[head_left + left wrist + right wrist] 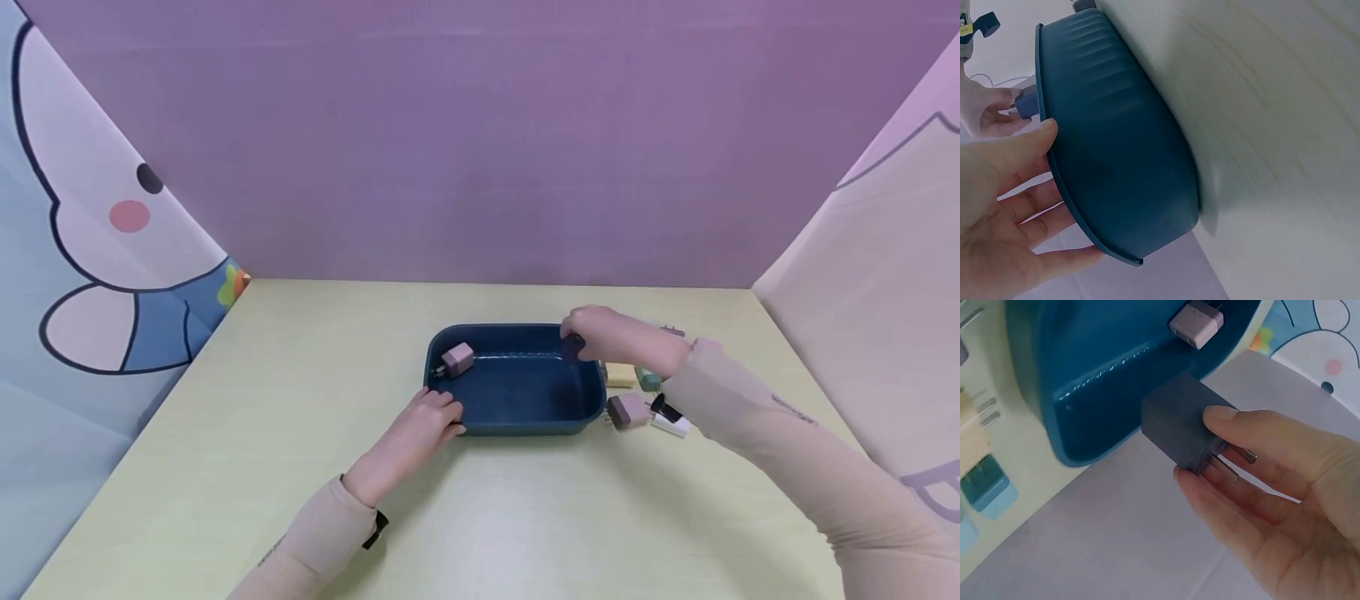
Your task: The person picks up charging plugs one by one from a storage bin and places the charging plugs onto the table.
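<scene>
A dark blue plastic tub [517,428] stands on the table. My left hand [426,423] grips its near left rim, with the thumb outside and the fingers over the edge in the left wrist view. Over the tub's right end, my right hand [606,330] holds a dark charger plug [1175,415]. It is pinched between thumb and fingers, its two metal prongs pointing back toward the palm. Inside the tub, a pinkish charger plug [457,359] lies at the left end.
Right of the tub lie several more charger plugs: a yellow one [619,375], a green one [648,379], a two-tone pink one [628,411] and a white one [671,424]. The right forearm partly covers this group. A purple wall [487,167] rises behind the table.
</scene>
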Demonstrator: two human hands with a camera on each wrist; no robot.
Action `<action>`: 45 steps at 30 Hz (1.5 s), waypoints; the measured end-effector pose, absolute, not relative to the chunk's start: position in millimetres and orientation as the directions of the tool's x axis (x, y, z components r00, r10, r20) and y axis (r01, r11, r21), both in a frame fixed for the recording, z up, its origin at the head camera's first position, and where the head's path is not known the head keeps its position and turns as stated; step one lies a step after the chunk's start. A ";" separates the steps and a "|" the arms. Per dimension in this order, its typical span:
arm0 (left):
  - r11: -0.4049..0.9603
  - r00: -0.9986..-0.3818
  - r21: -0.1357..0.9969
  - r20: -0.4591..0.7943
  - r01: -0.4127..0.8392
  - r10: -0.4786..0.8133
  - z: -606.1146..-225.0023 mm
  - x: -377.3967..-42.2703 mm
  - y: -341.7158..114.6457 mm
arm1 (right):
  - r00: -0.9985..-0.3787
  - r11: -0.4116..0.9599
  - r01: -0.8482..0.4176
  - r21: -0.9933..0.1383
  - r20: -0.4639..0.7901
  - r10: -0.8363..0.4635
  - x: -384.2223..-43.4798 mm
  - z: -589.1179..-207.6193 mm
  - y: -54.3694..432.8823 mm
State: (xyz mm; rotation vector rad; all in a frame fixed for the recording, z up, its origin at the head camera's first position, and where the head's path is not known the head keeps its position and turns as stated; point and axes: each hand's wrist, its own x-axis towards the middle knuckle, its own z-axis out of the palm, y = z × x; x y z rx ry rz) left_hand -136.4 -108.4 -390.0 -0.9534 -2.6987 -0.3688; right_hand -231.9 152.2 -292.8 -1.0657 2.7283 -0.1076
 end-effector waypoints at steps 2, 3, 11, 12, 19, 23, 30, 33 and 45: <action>0.753 -0.753 0.152 0.318 0.640 0.576 -389.8 -136.5 -108.0 | -0.726 0.744 -0.651 -0.150 -0.160 -0.668 -230.0 -291.5 158.4; 0.753 -0.754 0.154 0.315 0.639 0.576 -389.7 -136.4 -107.8 | -0.729 0.745 -0.649 -0.152 -0.155 -0.667 -229.2 -291.1 161.6; 0.755 -0.758 0.157 0.311 0.636 0.574 -388.8 -135.7 -107.7 | -0.714 0.717 -0.669 -0.195 -0.098 -0.693 -217.7 -289.9 188.8; 0.755 -0.757 0.157 0.313 0.636 0.573 -388.6 -135.7 -107.8 | -0.713 0.715 -0.669 -0.203 -0.095 -0.694 -216.7 -290.6 192.2; 0.753 -0.754 0.154 0.318 0.640 0.575 -389.3 -136.0 -107.9 | -0.729 0.730 -0.656 -0.190 -0.090 -0.678 -211.3 -293.3 211.1; 0.753 -0.754 0.156 0.319 0.639 0.574 -389.5 -135.5 -108.0 | -0.741 0.743 -0.645 -0.176 -0.095 -0.665 -208.9 -294.1 220.6; 0.756 -0.761 0.166 0.313 0.634 0.569 -388.1 -134.8 -107.8 | -0.770 0.772 -0.612 -0.171 -0.094 -0.631 -205.8 -298.2 239.7; 0.758 -0.765 0.170 0.308 0.629 0.566 -388.8 -134.8 -108.1 | -0.784 0.786 -0.591 -0.179 -0.103 -0.612 -204.2 -301.0 248.8; 0.758 -0.763 0.167 0.312 0.631 0.566 -389.3 -134.9 -108.4 | -0.805 0.810 -0.554 -0.195 -0.125 -0.580 -201.7 -315.1 282.6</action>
